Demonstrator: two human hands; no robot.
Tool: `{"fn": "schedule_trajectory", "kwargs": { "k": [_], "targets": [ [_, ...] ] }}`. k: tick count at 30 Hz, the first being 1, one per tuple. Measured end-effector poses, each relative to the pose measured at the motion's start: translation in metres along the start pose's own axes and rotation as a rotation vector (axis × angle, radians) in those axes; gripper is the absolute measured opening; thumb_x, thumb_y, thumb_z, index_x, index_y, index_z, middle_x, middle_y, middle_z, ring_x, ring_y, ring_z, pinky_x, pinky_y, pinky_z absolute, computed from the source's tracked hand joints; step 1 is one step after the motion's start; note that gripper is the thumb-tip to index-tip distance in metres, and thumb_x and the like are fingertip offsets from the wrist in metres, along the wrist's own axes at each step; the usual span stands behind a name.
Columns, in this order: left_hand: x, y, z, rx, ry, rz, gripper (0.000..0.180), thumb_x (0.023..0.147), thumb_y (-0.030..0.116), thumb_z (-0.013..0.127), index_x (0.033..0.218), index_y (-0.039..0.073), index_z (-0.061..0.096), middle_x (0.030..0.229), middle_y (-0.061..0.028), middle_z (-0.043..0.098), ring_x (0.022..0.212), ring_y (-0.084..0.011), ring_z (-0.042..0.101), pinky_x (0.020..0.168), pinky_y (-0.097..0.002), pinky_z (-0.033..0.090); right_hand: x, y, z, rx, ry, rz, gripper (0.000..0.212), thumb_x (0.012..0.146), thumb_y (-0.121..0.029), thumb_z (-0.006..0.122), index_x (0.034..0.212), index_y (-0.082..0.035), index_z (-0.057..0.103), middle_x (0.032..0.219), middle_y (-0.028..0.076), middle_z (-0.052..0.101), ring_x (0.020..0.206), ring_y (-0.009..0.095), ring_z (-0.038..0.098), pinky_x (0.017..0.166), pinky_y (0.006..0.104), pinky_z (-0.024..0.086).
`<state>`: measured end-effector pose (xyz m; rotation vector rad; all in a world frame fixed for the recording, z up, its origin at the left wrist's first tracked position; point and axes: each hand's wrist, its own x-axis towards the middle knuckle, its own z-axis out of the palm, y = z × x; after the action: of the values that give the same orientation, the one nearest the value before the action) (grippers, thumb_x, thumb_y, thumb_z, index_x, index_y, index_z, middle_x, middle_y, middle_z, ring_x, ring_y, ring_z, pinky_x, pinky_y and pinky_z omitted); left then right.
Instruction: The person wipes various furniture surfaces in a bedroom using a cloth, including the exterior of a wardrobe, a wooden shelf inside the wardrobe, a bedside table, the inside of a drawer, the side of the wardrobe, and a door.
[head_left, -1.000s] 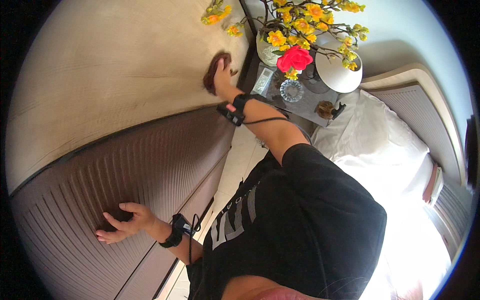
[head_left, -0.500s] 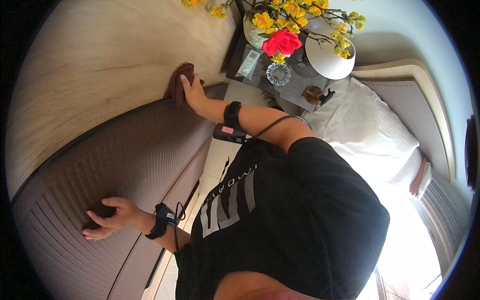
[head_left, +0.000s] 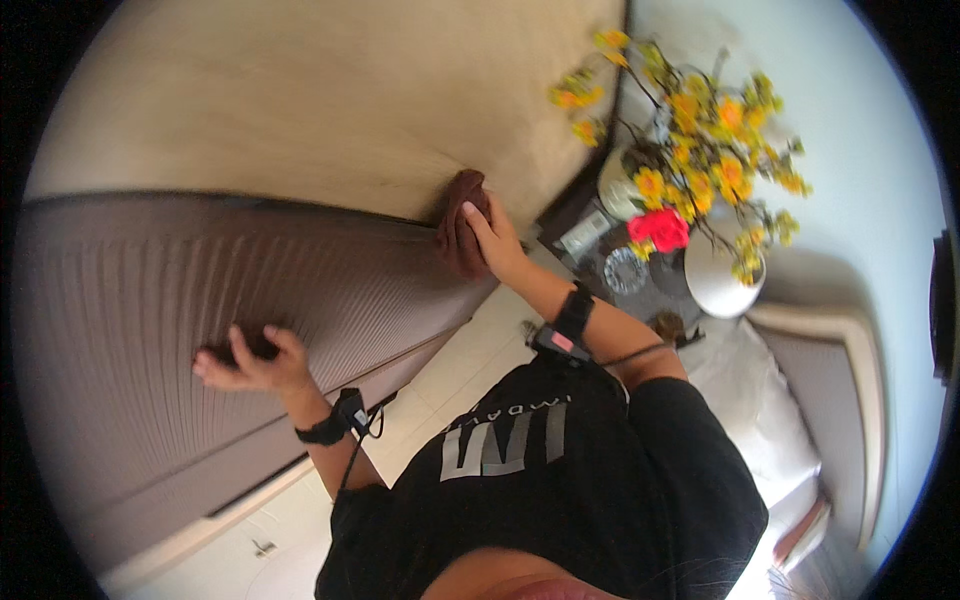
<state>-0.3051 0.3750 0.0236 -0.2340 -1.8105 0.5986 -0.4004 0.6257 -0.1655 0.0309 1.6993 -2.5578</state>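
Observation:
My right hand (head_left: pixel 498 238) is closed round a crumpled dark brown cloth (head_left: pixel 458 240). The cloth lies against the dark border where a beige, faintly grained surface (head_left: pixel 330 110) meets a brown ribbed panel (head_left: pixel 130 300). Part of the cloth hangs down over the ribbed side. Further left, my left hand (head_left: pixel 258 365) is held in front of the ribbed panel with its fingers spread and nothing in it. Whether its fingertips touch the panel I cannot tell. Each wrist carries a black strap with a small cabled box.
Beyond my right hand stands a dark table (head_left: pixel 650 285) with a glass dish (head_left: pixel 626 270), a white lamp shade (head_left: pixel 722 280) and a vase (head_left: pixel 620 185) of yellow blossom branches and a red flower. A bed with a white pillow (head_left: pixel 755 400) is at the right. Pale floor tiles (head_left: pixel 440 375) show below.
The whole view has turned, so the table and flowers appear further right. My right hand still grips the cloth at the border. My left hand's spread fingers now point more upward.

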Motion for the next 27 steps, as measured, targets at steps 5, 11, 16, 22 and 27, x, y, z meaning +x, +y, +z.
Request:
{"fn": "schedule_trajectory", "kwargs": {
  "k": [5,11,16,22,27],
  "targets": [
    [-0.002,0.0,-0.012,-0.056,-0.14,-0.119,0.041,0.082,0.028,0.056,0.118,0.009,0.053,0.139,-0.0216,0.028,0.132,-0.0417,0.018,0.104,-0.0592,0.011,0.005,-0.092,0.032,-0.179,-0.198,-0.704,0.045,0.079,-0.025,0.065,0.114,-0.002,0.048,0.111,0.019,0.049,0.098,0.033,0.049,0.086,0.0411,0.038],
    [-0.005,0.019,-0.041,-0.266,-0.233,-0.334,0.045,0.074,0.009,0.061,0.117,0.003,0.051,0.138,-0.0233,0.024,0.131,-0.0437,0.018,0.102,-0.0583,0.02,0.007,-0.082,0.056,-0.555,-0.274,-0.98,0.053,0.066,-0.017,0.073,0.112,-0.004,0.049,0.111,0.019,0.048,0.1,0.035,0.045,0.084,0.0454,0.035],
    [-0.033,-0.004,-0.076,-0.162,-0.337,-0.412,0.051,0.072,0.005,0.061,0.121,0.001,0.046,0.138,-0.0248,0.021,0.131,-0.0447,0.018,0.102,-0.0572,0.021,0.012,-0.062,0.058,-0.552,-0.231,-0.859,0.049,0.068,-0.009,0.069,0.111,-0.003,0.048,0.116,0.021,0.044,0.102,0.038,0.042,0.087,0.0453,0.032],
    [-0.068,-0.048,-0.107,-0.091,-0.263,-0.492,0.049,0.079,0.005,0.06,0.124,-0.001,0.042,0.14,-0.0246,0.019,0.131,-0.0416,0.02,0.103,-0.0532,0.022,0.014,-0.119,0.101,-0.425,-0.103,-1.168,0.055,0.073,-0.012,0.068,0.12,0.001,0.042,0.119,0.021,0.042,0.106,0.038,0.041,0.091,0.0435,0.034],
    [-0.105,-0.08,-0.11,-0.055,-0.291,-0.546,0.049,0.079,0.01,0.062,0.123,-0.002,0.044,0.138,-0.0214,0.027,0.128,-0.0384,0.026,0.101,-0.0489,0.027,0.006,-0.107,0.12,-0.448,0.073,-1.122,0.057,0.076,-0.016,0.068,0.121,0.005,0.04,0.117,0.022,0.044,0.107,0.037,0.042,0.093,0.0415,0.034]
  ]
}}
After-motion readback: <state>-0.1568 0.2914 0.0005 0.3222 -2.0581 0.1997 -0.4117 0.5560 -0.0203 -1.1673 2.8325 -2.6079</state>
